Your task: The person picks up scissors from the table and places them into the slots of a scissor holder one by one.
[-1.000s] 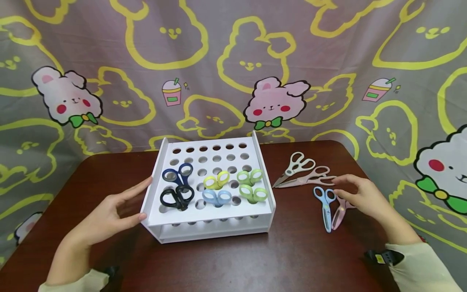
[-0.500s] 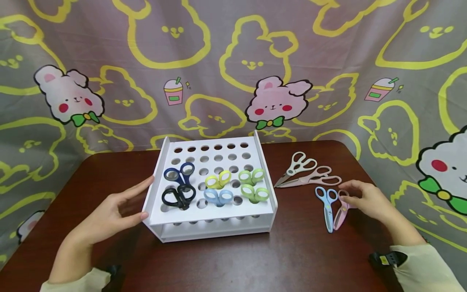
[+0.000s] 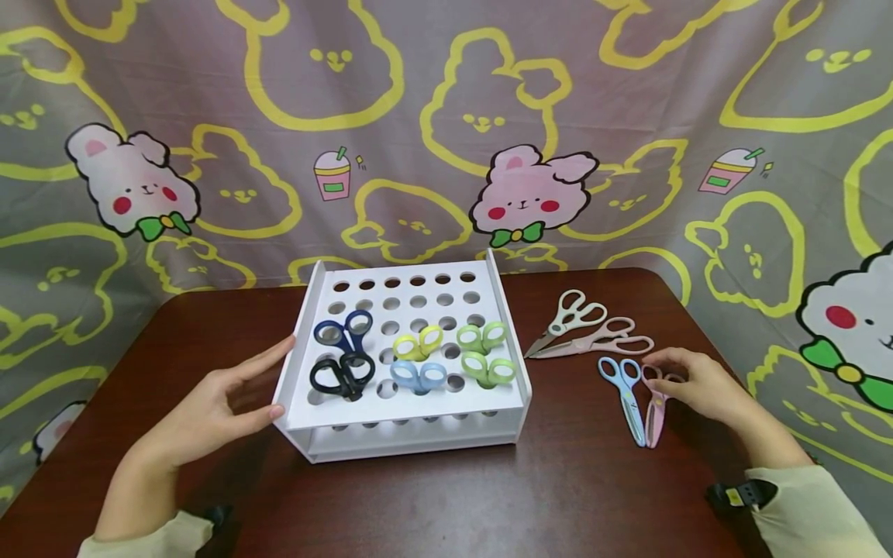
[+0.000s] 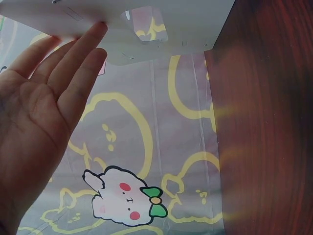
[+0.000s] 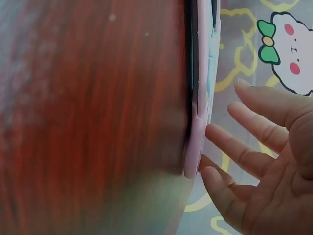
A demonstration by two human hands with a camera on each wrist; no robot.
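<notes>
A white rack (image 3: 405, 435) with round holes stands mid-table and holds dark blue (image 3: 343, 332), black (image 3: 339, 374), yellow (image 3: 417, 342), light blue (image 3: 418, 375) and two green scissors (image 3: 487, 370). My left hand (image 3: 261, 384) lies open, its straight fingers against the rack's left wall; the left wrist view shows the left hand (image 4: 73, 54) and the rack (image 4: 161, 19) up close. My right hand (image 3: 663, 372) touches the handle of small pink scissors (image 3: 656, 407) lying beside small blue scissors (image 3: 623, 384). In the right wrist view the right hand (image 5: 220, 142) has loosely spread fingertips on the pink scissors (image 5: 198, 122).
Cream scissors (image 3: 568, 314) and larger pink scissors (image 3: 600, 339) lie on the dark wooden table (image 3: 453, 504) right of the rack. A cartoon-print cloth (image 3: 446, 116) hangs behind. The table's right edge is close to my right hand.
My right hand drew back toward me onto the small pink scissors' handle and turned them from crossing the blue pair to lying alongside it. The left hand has not moved.
</notes>
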